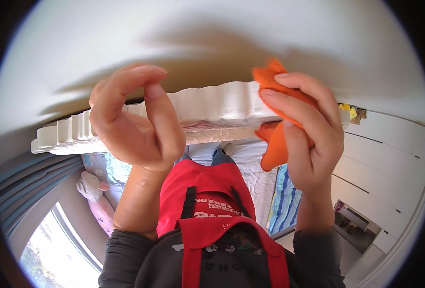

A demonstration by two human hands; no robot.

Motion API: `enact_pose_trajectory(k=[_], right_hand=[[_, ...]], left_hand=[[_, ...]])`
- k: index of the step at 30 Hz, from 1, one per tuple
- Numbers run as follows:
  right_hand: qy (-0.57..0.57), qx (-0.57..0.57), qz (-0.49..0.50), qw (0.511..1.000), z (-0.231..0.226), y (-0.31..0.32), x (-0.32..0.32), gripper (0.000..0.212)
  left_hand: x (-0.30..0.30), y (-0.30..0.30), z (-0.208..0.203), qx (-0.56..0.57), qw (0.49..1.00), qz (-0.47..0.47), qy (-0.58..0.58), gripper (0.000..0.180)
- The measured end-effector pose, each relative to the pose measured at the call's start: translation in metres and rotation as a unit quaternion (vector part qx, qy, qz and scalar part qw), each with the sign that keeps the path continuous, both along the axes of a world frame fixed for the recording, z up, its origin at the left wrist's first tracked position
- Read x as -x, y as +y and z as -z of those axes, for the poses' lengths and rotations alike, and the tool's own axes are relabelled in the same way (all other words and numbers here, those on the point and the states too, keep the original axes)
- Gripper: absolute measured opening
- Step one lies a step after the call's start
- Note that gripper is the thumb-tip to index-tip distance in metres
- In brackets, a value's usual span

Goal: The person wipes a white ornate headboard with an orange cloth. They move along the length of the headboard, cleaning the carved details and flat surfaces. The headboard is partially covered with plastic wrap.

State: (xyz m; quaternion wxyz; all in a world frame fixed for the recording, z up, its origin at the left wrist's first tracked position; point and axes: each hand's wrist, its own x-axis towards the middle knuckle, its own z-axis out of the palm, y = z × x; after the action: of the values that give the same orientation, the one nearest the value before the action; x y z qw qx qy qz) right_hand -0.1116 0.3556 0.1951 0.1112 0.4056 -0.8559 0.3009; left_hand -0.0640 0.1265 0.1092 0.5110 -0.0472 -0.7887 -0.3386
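Observation:
My right hand (313,120) grips a crumpled orange cloth (275,149), its fingers wrapped round it and loose ends sticking out above and below. To the left, my left hand (133,115) is raised with its fingers curled, thumb and forefinger pinched together. Whether anything small is between those fingertips, I cannot make out. Both hands are held up before a white ledge with a wavy front (222,103), which runs across the view below a pale surface (270,24). The cloth overlaps the right part of the ledge.
Below me lies a bed with a pale sheet (259,163), a blue striped cloth (285,201) and a plush toy (91,186). Blue-grey curtains (39,182) and a bright window (54,249) are at the left. White cabinets (385,163) line the right, with small yellow items (349,111) near the ledge's end.

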Motion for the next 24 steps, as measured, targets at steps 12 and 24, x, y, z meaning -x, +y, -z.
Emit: enact_pose_trajectory(k=[12,24], right_hand=[[0.012,0.153,0.223,0.963,0.049,0.074,-0.015,0.034],[0.095,0.067,0.257,0.959,0.066,0.141,-0.017,0.043]], left_hand=[[0.012,0.036,-0.01,-0.033,0.999,-0.011,-0.003,0.022],[0.006,0.048,-0.007,0.053,0.994,-0.079,-0.051,0.012]])
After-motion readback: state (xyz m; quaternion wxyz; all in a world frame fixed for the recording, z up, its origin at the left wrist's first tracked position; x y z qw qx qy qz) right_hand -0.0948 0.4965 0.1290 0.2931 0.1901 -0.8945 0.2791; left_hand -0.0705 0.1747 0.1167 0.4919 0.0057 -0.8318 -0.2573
